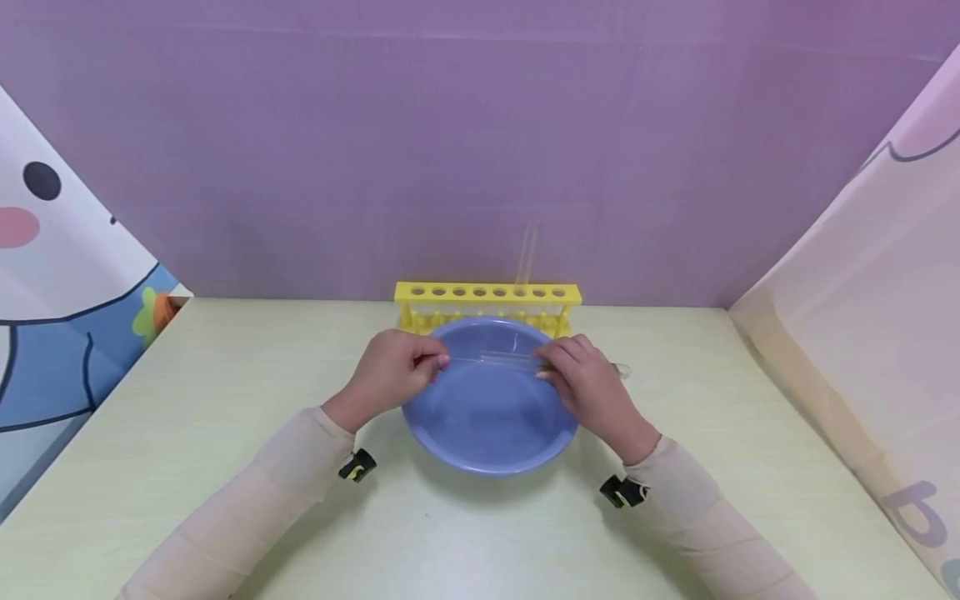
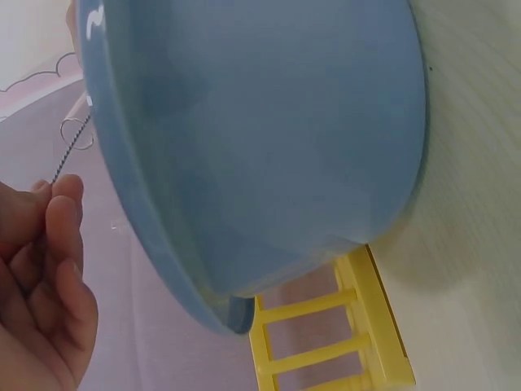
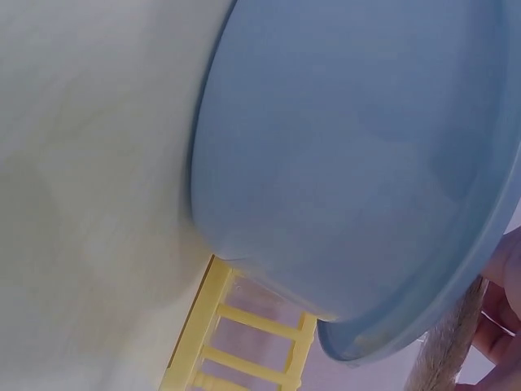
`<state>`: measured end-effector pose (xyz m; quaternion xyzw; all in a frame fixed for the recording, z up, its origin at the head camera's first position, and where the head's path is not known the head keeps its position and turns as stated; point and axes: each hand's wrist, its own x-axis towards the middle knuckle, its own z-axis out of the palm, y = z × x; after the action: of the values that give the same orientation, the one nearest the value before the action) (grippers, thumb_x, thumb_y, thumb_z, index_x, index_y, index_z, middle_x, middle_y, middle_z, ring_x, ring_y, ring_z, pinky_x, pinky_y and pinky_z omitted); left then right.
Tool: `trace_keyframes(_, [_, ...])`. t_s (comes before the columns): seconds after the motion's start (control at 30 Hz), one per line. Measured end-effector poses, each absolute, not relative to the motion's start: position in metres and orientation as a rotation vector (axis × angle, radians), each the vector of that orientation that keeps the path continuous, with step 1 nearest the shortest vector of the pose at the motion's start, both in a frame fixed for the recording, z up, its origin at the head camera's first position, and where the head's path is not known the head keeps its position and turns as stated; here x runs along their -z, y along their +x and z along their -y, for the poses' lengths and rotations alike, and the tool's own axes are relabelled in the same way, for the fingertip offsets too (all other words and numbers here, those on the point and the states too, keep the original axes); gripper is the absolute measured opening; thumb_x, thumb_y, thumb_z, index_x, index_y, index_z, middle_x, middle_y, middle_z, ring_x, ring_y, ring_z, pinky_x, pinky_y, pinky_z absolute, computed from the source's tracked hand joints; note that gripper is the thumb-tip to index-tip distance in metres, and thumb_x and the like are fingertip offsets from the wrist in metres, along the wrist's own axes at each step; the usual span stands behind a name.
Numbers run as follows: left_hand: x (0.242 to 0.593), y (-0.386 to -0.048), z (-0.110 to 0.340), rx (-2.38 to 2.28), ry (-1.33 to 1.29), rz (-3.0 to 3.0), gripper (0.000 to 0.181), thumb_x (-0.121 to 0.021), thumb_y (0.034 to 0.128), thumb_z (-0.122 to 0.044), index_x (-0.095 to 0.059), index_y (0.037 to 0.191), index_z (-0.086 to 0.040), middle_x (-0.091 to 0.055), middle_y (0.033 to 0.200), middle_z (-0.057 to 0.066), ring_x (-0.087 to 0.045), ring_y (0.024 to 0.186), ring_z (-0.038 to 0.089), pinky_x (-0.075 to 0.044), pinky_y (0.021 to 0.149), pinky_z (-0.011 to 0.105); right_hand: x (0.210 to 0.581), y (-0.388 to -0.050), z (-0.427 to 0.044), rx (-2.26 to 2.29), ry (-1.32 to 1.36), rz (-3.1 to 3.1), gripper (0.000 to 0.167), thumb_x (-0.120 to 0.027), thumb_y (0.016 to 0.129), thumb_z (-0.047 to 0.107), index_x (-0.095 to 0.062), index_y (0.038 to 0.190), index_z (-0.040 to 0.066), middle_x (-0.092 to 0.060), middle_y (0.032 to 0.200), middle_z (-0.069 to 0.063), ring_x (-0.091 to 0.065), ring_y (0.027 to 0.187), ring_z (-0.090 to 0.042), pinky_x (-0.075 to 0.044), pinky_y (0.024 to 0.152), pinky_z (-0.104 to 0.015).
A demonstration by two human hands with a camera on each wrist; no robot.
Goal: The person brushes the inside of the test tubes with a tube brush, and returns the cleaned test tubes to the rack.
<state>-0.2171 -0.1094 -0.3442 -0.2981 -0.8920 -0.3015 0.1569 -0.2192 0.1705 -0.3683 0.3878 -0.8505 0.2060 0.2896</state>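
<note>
Over a blue basin (image 1: 491, 417), the left hand (image 1: 393, 371) pinches a thin twisted wire (image 2: 72, 148), which runs into the round mouth of a clear tube (image 1: 506, 360). Fingers of the right hand (image 1: 592, 392) curl round that tube, held roughly level above the basin's far part. Pale bristles (image 3: 448, 342) show beside the right hand in the right wrist view, and the tube's rounded end sticks out past that hand in the head view. The right hand covers part of the tube.
Behind the basin stands a yellow rack (image 1: 487, 292) with a row of holes; another clear tube (image 1: 527, 254) stands upright in it, right of the middle. A purple cloth (image 1: 480, 150) hangs at the back of the pale table (image 1: 225, 375), with patterned cloths at both sides.
</note>
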Motion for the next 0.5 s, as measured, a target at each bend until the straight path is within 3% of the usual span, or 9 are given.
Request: trace_keyframes(0.5, [0.3524, -0.2195, 0.1165, 0.646, -0.937, 2.401, 0.005, -0.07, 0.0791, -0.006, -0.073, 0.076, -0.009, -0.058, 0.056, -0.005, -0.04, 0.045, 0.003, -0.031, 0.046, 0.019, 0.37, -0.2212, -0.1749, -0.564, 1.069, 2.308, 0.025, -0.07, 0.08, 0.0, -0.063, 0.104, 0.003, -0.065, 0.097, -0.006, -0.055, 0.087, -0.023, -0.049, 0.075, -0.035])
